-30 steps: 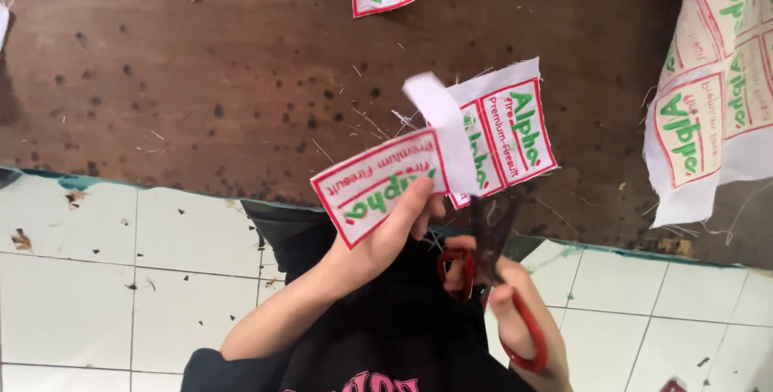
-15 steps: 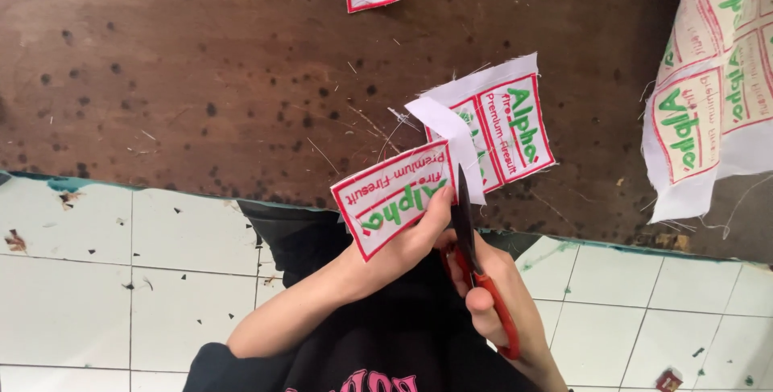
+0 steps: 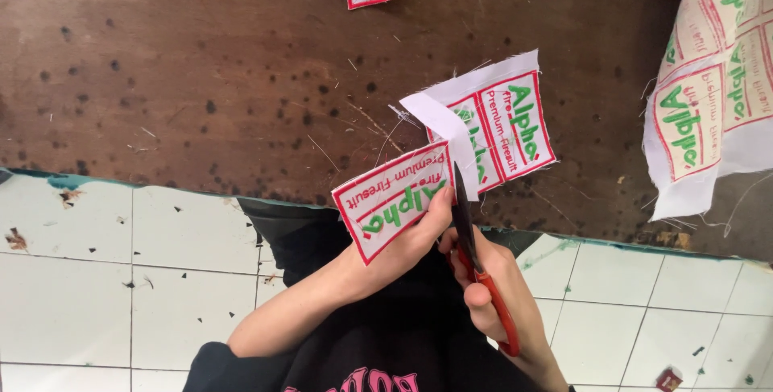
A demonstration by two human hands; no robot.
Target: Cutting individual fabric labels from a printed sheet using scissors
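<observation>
White fabric strip point(image 3: 483, 130), red-bordered green-lettered labels; red-handled scissors point(image 3: 483, 275); dark brown speckled table point(image 3: 201, 78)

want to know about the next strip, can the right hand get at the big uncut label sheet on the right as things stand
Probably not right away. The right hand grips the scissors, whose blades are in the label strip held by the left hand. The sheet lies apart, with bare table between.

A small sewing workshop: scarred wooden worktable point(image 3: 201, 78), loose threads, printed cloth labels point(image 3: 717, 94), tiled floor point(image 3: 97, 279).
</observation>
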